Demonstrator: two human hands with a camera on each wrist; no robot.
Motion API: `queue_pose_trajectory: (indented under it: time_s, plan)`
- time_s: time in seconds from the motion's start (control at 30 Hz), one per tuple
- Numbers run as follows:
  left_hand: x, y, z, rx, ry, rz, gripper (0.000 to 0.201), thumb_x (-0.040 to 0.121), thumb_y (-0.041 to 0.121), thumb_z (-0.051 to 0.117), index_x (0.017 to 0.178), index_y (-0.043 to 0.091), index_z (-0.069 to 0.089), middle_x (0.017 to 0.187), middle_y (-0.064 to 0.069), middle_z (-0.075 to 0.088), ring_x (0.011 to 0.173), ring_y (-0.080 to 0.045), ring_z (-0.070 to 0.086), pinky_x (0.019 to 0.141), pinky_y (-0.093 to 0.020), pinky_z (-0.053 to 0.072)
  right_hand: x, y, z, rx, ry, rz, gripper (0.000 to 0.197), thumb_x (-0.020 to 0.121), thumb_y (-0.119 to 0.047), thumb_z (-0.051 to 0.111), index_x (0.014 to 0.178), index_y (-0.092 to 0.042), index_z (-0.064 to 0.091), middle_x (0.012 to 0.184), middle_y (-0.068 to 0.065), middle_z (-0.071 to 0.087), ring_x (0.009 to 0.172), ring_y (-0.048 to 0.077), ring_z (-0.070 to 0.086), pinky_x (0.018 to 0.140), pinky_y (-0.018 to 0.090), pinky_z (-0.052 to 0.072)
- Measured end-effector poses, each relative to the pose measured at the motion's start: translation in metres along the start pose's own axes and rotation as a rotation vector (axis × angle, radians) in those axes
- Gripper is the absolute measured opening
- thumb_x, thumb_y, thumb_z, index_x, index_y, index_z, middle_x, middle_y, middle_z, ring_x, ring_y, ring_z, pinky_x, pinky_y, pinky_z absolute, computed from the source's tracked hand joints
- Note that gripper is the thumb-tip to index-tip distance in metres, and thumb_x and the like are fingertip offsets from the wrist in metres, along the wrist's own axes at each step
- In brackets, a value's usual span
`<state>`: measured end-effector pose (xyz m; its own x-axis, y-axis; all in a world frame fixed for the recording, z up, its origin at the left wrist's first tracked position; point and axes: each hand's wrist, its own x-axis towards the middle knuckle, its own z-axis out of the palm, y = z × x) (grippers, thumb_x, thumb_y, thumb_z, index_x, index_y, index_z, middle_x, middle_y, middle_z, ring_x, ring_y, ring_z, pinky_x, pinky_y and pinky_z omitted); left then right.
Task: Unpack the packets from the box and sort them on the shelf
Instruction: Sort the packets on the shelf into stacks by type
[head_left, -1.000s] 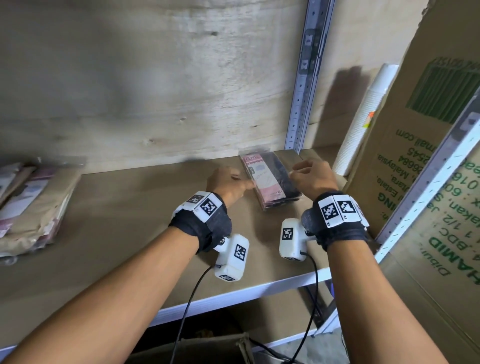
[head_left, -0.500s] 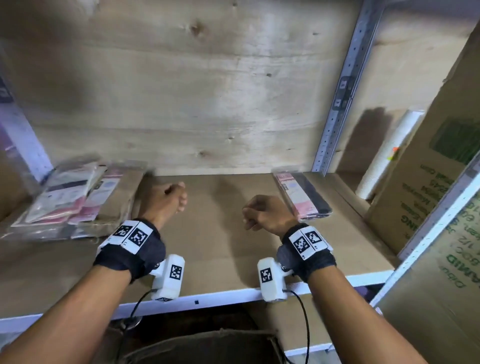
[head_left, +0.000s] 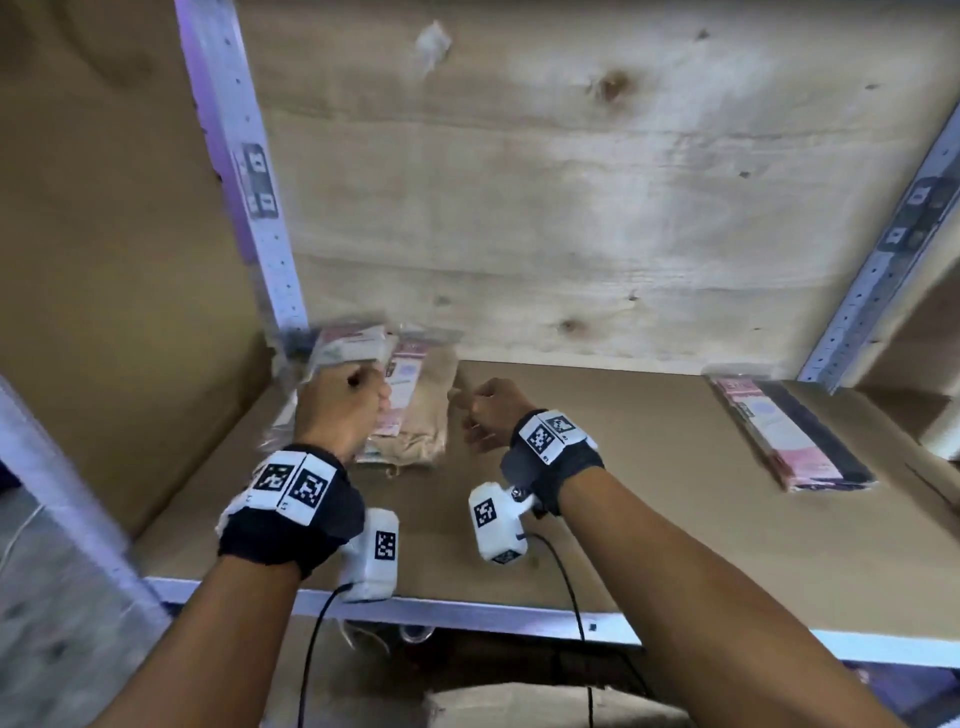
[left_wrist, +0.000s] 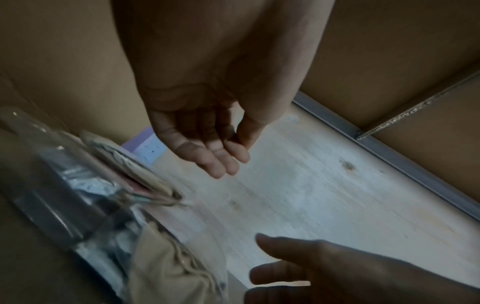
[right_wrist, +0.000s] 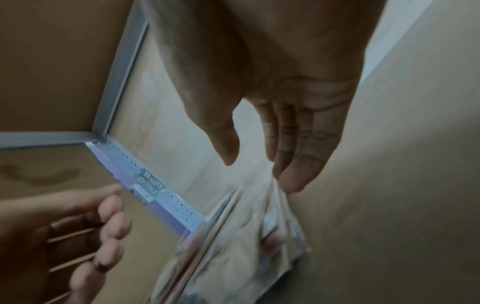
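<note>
Reaching at the packet stack (head_left: 410, 410) in the shelf (head_left: 649, 525) back-left corner; my left hand (head_left: 340, 402) fingers loosely curled, holding nothing, right hand (head_left: 488, 410) fingertips (right_wrist: 291, 181) touching its crinkly wrap. Light, soft, slippery, I reckon; best gripped by the edges. Another packet (head_left: 789, 436) lies far right. Box not clearly seen.

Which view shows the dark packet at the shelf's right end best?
Head view: the dark packet lies flat and whole on the shelf, pink label showing. Neither wrist view shows it; both show the stack of packets at the left.
</note>
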<state>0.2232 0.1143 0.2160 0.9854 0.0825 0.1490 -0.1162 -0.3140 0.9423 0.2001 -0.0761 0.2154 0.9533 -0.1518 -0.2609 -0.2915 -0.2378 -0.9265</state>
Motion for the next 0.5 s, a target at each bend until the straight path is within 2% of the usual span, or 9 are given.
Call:
queue_pose_trajectory:
  time_s: [0.07, 0.1, 0.17, 0.23, 0.3, 0.37, 0.4, 0.43, 0.5]
  plan:
    - [0.001, 0.0, -0.009, 0.0, 0.007, 0.0, 0.038, 0.093, 0.032, 0.056, 0.063, 0.013, 0.067, 0.062, -0.002, 0.072, 0.059, -0.022, 0.068, 0.067, -0.034, 0.056, 0.014, -0.006, 0.021, -0.146, 0.025, 0.017, 0.051, 0.089, -0.042, 0.069, 0.109, 0.003, 0.057, 0.09, 0.017, 0.063, 0.075, 0.032, 0.065, 0.073, 0.041, 0.057]
    - [0.001, 0.001, -0.012, 0.01, 0.009, 0.002, 0.038, 0.092, 0.034, 0.055, 0.063, 0.013, 0.067, 0.062, -0.001, 0.072, 0.061, -0.023, 0.07, 0.069, -0.034, 0.056, 0.02, -0.006, 0.029, -0.221, 0.043, 0.018, 0.058, 0.084, -0.047, 0.072, 0.113, 0.002, 0.057, 0.1, 0.017, 0.065, 0.082, 0.031, 0.067, 0.074, 0.037, 0.057]
    - [0.0, 0.003, -0.015, 0.006, 0.01, 0.013, 0.039, 0.093, 0.033, 0.055, 0.063, 0.011, 0.066, 0.06, 0.003, 0.072, 0.057, -0.017, 0.07, 0.062, -0.028, 0.054, 0.028, -0.002, 0.037, -0.288, 0.059, 0.015, 0.063, 0.078, -0.046, 0.077, 0.115, 0.002, 0.058, 0.108, 0.015, 0.068, 0.084, 0.028, 0.068, 0.068, 0.03, 0.056]
    - [-0.002, 0.005, -0.016, -0.024, 0.015, 0.011, 0.037, 0.096, 0.03, 0.056, 0.064, 0.012, 0.064, 0.054, 0.006, 0.069, 0.044, -0.006, 0.062, 0.05, -0.021, 0.048, 0.034, 0.005, 0.039, -0.297, 0.044, 0.03, 0.069, 0.076, -0.043, 0.081, 0.122, 0.003, 0.058, 0.117, 0.018, 0.067, 0.102, 0.033, 0.068, 0.085, 0.038, 0.057]
    - [-0.004, 0.008, -0.017, -0.025, 0.022, 0.011, 0.034, 0.096, 0.027, 0.056, 0.066, 0.014, 0.065, 0.057, 0.004, 0.069, 0.043, -0.005, 0.06, 0.051, -0.022, 0.05, 0.032, 0.009, 0.033, -0.316, 0.028, 0.052, 0.069, 0.077, -0.045, 0.08, 0.123, 0.001, 0.058, 0.118, 0.018, 0.068, 0.109, 0.035, 0.066, 0.089, 0.042, 0.054]
    - [-0.005, 0.009, -0.018, -0.001, 0.011, 0.016, 0.031, 0.095, 0.027, 0.055, 0.069, 0.014, 0.067, 0.065, 0.001, 0.072, 0.055, -0.011, 0.068, 0.063, -0.029, 0.057, 0.029, 0.011, 0.023, -0.345, 0.009, 0.053, 0.062, 0.079, -0.044, 0.077, 0.119, 0.0, 0.062, 0.113, 0.017, 0.07, 0.104, 0.034, 0.068, 0.087, 0.041, 0.055]
    - [-0.006, 0.009, -0.017, 0.007, 0.005, 0.022, 0.03, 0.095, 0.027, 0.055, 0.071, 0.014, 0.068, 0.067, 0.0, 0.073, 0.062, -0.016, 0.071, 0.07, -0.033, 0.06, 0.026, 0.013, 0.018, -0.331, 0.004, 0.046, 0.057, 0.082, -0.041, 0.076, 0.117, 0.002, 0.064, 0.106, 0.016, 0.072, 0.095, 0.033, 0.071, 0.081, 0.039, 0.058]
    - [-0.006, 0.008, -0.015, 0.008, -0.001, 0.029, 0.029, 0.094, 0.027, 0.054, 0.071, 0.015, 0.068, 0.068, 0.0, 0.074, 0.066, -0.019, 0.073, 0.075, -0.036, 0.06, 0.023, 0.015, 0.012, -0.309, 0.003, 0.038, 0.052, 0.084, -0.037, 0.075, 0.115, 0.003, 0.065, 0.096, 0.014, 0.072, 0.079, 0.027, 0.073, 0.068, 0.035, 0.06]
    - [-0.008, 0.008, -0.008, 0.019, -0.023, 0.037, 0.029, 0.093, 0.029, 0.055, 0.071, 0.016, 0.069, 0.066, 0.0, 0.073, 0.067, -0.022, 0.072, 0.079, -0.043, 0.06, 0.011, 0.019, -0.001, -0.269, -0.005, 0.027, 0.042, 0.089, -0.029, 0.071, 0.112, 0.006, 0.066, 0.078, 0.008, 0.067, 0.042, 0.009, 0.06, 0.039, 0.02, 0.044]
